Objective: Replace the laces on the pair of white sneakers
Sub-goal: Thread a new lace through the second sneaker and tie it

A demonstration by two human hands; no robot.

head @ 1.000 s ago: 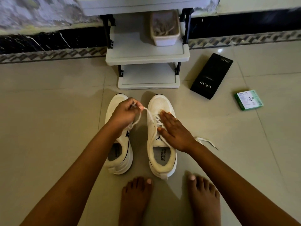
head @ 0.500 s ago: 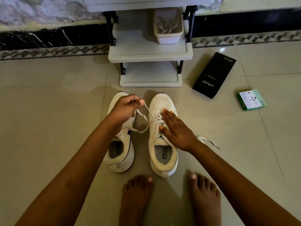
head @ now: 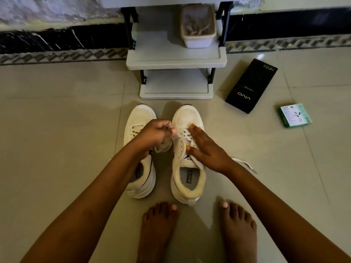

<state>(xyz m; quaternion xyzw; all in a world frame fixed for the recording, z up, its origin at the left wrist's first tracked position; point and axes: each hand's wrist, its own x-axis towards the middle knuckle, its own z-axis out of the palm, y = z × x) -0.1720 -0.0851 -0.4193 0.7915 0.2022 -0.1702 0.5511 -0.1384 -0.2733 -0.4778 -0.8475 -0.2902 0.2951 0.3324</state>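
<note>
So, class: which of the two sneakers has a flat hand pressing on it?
The sneaker on the right: the right hand lies flat across its laces. The left sneaker has none on it.

Tiled floor point(head: 57, 130) carries: white sneakers point(head: 187, 154) pair at frame centre, side by side; grey shelf rack point(head: 175, 59) top centre, tub point(head: 198, 27) on upper tier; black box point(head: 251, 86) and green box point(head: 294, 115) upper right; loose lace point(head: 245, 165) right of sneakers; bare feet point(head: 197, 230) bottom centre.

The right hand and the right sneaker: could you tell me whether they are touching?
Touching. The head view shows the right hand lying flat on the right sneaker, its straight fingers pressed on the laced tongue with no gap between them.
</note>
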